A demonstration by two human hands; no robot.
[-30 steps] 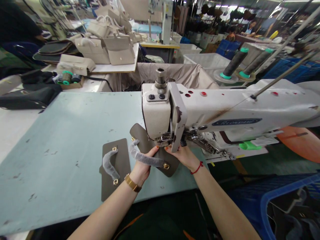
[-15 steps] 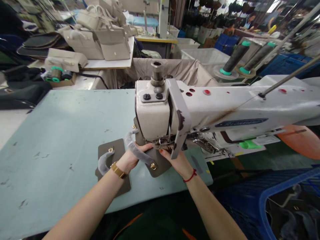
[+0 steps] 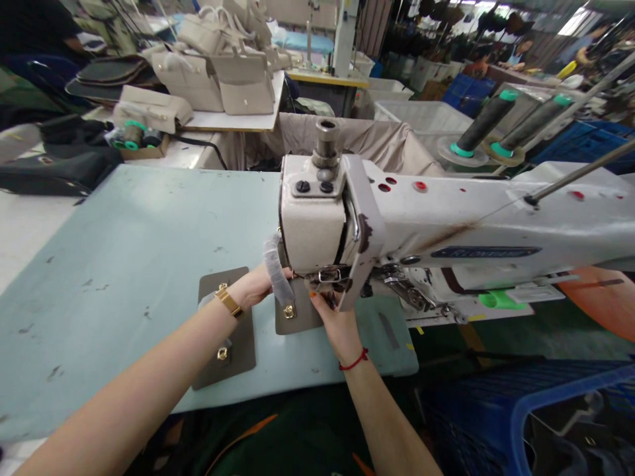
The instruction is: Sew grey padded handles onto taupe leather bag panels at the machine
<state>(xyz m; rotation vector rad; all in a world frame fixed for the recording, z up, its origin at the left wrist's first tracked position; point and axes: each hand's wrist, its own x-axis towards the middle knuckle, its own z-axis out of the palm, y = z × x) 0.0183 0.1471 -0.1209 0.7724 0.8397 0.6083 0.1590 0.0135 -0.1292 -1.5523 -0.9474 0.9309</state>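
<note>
Left hand (image 3: pixel 255 285) and right hand (image 3: pixel 331 316) grip taupe leather panel with foam-wrapped handle (image 3: pixel 294 311) at frame centre under white sewing machine head (image 3: pixel 317 218); fingertips near needle risk puncture, panel may skew.

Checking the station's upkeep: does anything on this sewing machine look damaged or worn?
Yes. The sewing machine has chipped paint on its grey face plate and a brown rusty streak along the arm. The teal table is scuffed with dark marks.

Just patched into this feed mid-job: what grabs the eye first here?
The big white sewing machine fills the centre and right. Under its head, the left hand and right hand press a brown flap with a wrapped handle. A second flap lies left of it on the pale green table.
</note>
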